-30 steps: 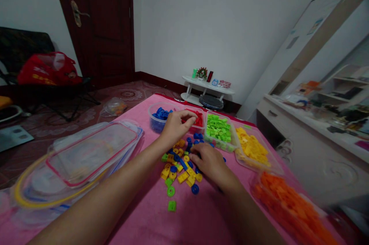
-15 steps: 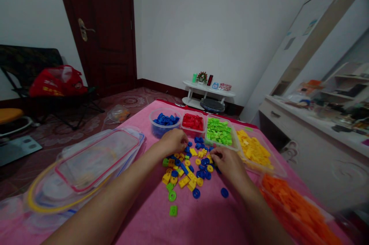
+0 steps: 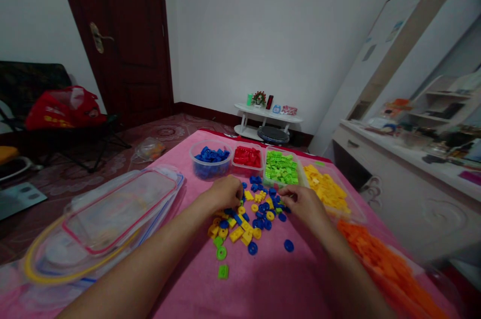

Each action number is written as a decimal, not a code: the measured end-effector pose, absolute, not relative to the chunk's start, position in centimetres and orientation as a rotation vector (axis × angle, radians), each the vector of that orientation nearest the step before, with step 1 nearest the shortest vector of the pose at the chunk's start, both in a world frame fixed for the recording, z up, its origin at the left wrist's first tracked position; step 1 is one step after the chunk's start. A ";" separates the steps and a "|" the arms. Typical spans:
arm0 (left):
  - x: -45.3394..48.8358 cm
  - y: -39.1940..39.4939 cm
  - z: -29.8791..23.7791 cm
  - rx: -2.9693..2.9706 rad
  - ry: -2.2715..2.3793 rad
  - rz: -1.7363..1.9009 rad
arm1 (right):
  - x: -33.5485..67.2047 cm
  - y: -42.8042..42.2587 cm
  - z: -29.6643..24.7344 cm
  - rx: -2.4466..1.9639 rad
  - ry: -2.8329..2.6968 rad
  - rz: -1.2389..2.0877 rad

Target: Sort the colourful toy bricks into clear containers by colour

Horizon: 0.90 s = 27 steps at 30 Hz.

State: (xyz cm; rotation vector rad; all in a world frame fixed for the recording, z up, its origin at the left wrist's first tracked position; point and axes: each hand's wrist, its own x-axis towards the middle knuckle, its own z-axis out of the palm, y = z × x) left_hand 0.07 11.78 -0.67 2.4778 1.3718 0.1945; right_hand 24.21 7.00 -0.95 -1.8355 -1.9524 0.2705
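Note:
A loose heap of yellow, blue and green toy building bricks and round discs [image 3: 237, 234] lies on the pink cloth. At the heap's left side, my left hand [image 3: 226, 193] reaches down with curled fingers; its fingertips are partly hidden, and what they hold cannot be made out. My right hand [image 3: 302, 203] is at the right edge of the heap, thumb and forefinger drawn close together beside small blue pieces [image 3: 277, 200]. Whether a piece sits between them is too small to tell. A blue disc [image 3: 288, 245] and a green brick [image 3: 223, 272] lie apart, nearer to me.
Behind the heap stand tubs of blue bricks [image 3: 211, 154], red bricks [image 3: 247, 157] and green bricks [image 3: 281, 168]. Yellow bricks [image 3: 326, 188] and orange bricks [image 3: 391, 264] fill boxes on the right. Stacked clear lids [image 3: 124, 209] lie at the left of the pink-covered table [image 3: 188, 279].
My left hand has moved a little lower and nearer over the heap's left part, covering some pieces. My right hand stays at the right edge. The whole view has shifted slightly.

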 end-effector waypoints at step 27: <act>1.3 11.5 0.2 2.174 0.922 0.491 | 19.2 5.2 -0.9 -1.216 -1.531 1.262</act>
